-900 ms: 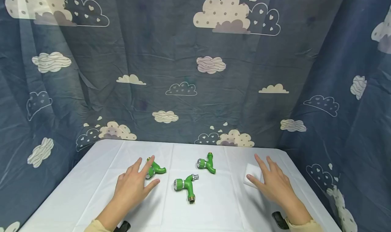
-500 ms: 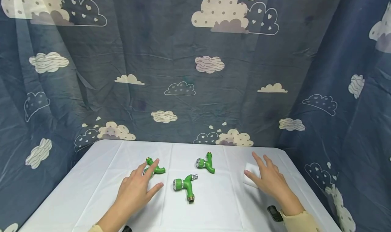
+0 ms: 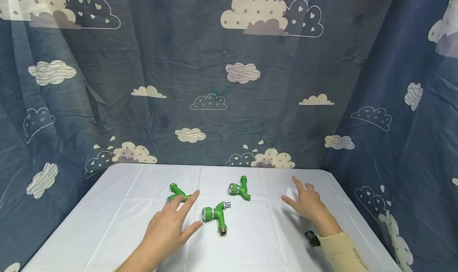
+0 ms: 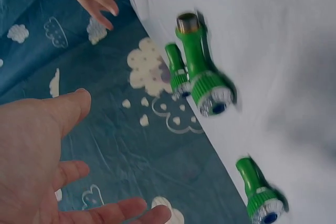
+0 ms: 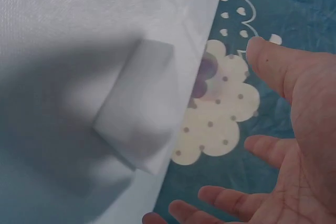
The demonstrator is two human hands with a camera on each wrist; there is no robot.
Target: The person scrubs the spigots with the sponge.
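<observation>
Three green taps with ribbed green knobs lie on the white table. The middle tap [image 3: 219,218], which has a silver spout, is nearest my left hand [image 3: 171,229]; the hand hovers just left of it, fingers spread, holding nothing. Partly behind those fingers lies the left tap [image 3: 177,190]. Farther back is the third tap [image 3: 241,188]. My right hand [image 3: 310,203] hovers with spread fingers above a white rectangular block [image 5: 139,106], which it largely hides in the head view. In the right wrist view a gap shows between that hand and the block.
The table [image 3: 247,248] is covered with a creased white cloth. A dark blue curtain [image 3: 200,152] with cloud prints hangs behind it and along both sides. A black strap-like device [image 3: 312,238] sits at my right wrist.
My left hand has moved right, from over the left tap toward the middle one. My right hand has shifted slightly left and away from me. The taps stay in place; the head view has shifted slightly.
</observation>
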